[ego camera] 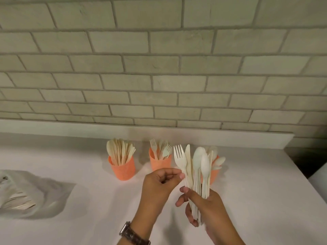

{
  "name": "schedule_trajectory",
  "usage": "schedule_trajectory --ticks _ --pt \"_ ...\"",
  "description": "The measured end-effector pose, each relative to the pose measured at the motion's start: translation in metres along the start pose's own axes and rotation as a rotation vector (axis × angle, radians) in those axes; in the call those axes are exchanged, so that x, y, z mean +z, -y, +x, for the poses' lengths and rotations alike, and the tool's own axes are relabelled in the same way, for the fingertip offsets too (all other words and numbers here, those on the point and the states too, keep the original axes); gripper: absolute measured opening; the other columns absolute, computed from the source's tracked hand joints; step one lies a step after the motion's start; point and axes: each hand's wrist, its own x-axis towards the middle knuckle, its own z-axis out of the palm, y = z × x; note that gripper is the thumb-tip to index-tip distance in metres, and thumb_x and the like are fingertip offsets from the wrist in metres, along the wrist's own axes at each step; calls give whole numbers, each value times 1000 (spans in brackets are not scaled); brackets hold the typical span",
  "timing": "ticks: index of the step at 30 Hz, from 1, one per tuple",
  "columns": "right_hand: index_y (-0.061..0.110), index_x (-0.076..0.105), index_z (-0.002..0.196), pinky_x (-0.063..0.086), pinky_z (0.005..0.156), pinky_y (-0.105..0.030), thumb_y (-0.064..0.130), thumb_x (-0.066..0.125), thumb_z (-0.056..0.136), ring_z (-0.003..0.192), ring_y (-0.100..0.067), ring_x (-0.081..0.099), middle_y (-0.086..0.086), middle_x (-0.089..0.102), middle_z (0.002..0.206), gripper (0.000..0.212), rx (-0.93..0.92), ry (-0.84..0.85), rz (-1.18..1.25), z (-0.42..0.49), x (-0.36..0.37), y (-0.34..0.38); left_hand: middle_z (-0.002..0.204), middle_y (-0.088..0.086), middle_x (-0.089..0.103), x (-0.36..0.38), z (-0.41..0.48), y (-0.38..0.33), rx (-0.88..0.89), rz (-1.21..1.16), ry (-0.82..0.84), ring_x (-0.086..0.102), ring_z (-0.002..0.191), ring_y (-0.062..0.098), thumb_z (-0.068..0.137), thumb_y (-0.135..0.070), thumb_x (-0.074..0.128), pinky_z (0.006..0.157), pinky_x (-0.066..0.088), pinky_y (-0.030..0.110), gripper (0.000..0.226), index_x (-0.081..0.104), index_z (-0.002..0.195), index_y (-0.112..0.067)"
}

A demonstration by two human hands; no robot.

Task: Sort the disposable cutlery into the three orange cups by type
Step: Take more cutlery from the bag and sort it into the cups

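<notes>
- My view looks down from the person's head. The right hand (207, 206) is wrapped around the lower handles of a mixed bundle of cutlery (196, 183), held upright and fanned at the top.
- The left hand (162, 184), fingers curled, pinches the handle of the fork (179, 156) at the bundle's left edge. A knife (188, 156) and two spoons (199, 156) stand beside it.
- I judge the step in hand to be pulling one fork free to drop it with its kind.
- The next move calls for sliding the fork up and out without dragging the knife along, then carrying it a little left and farther away.
- Three orange cups stand in a row beyond the hands: the left cup (122, 167) holds knives, the middle cup (160, 162) holds forks, and the right cup (215, 172), half hidden behind the bundle, holds spoons.
- A wristwatch (131, 234) sits on the left wrist.
- At the near left, a clear plastic bag (44, 188) lies with more cutlery inside, so sorting looks well along but unfinished.
- The surface is a white counter (88, 218); a pale brick-pattern wall (159, 59) rises behind it.
</notes>
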Motion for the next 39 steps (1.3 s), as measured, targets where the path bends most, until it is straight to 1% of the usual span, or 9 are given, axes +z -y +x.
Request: schedule_trajectory --ticks 6,11,16,20,25,28,30,36,39 --pt "0 64 93 36 37 -22 17 61 88 35 -23 46 -18 72 71 19 3 2 19 -5 -6 1 59 -13 70 0 5 -14 -7 13 90 61 55 -6 72 -11 76 53 43 6 9 73 68 -18" --pt "-2 63 93 35 37 -21 15 58 90 34 -22 46 -19 71 70 18 21 -92 61 -5 -23 -8 53 -17 65 -24 58 -24 125 7 -187 50 42 -7 74 -14 75 55 44 13 5 72 77 -17" --pt "0 64 93 34 37 -20 19 58 91 33 -20 45 -18 70 69 19 21 -156 71 -6 -33 -11 93 4 71 -30 115 -1 249 185 -424 65 80 5 80 -18 71 75 46 15 21 72 96 -5" --pt "0 63 93 33 37 -20 18 57 91 32 -20 45 -17 70 68 19 18 -136 80 -6 -31 -9 98 12 72 -22 138 36 126 336 -308 66 89 23 81 -15 69 77 44 24 23 71 100 -2" --pt "1 64 95 30 37 -20 17 56 91 32 -19 42 -17 70 70 19 28 -89 116 -5 -27 -4 106 4 67 -16 116 38 89 333 -303 57 52 17 79 -22 72 55 48 27 47 57 123 -10" --pt "-1 64 97 28 38 -19 17 62 84 32 -20 41 -20 69 71 22 25 -64 147 -5 -25 -1 72 -1 64 1 72 18 162 243 -193 50 46 5 80 -24 70 56 49 25 7 69 85 -19" --pt "1 64 98 27 38 -20 19 62 82 33 -20 41 -21 70 73 24 18 -58 132 -6 -24 0 61 -4 61 12 37 5 107 178 -40 43 40 2 78 -25 71 46 41 15 14 67 66 -19" --pt "5 64 98 31 38 -21 8 47 92 33 -20 43 -8 65 53 18 -29 -17 36 -13 -14 2 49 -4 51 24 -9 1 72 180 100 38 38 4 68 -25 80 42 38 9 14 72 69 -14" --pt "5 63 100 41 40 -24 8 48 93 38 -24 50 -17 70 67 17 -33 39 39 -15 -9 4 59 13 55 17 -11 -3 72 199 77 40 44 3 69 -20 80 45 39 7 8 73 67 -16"
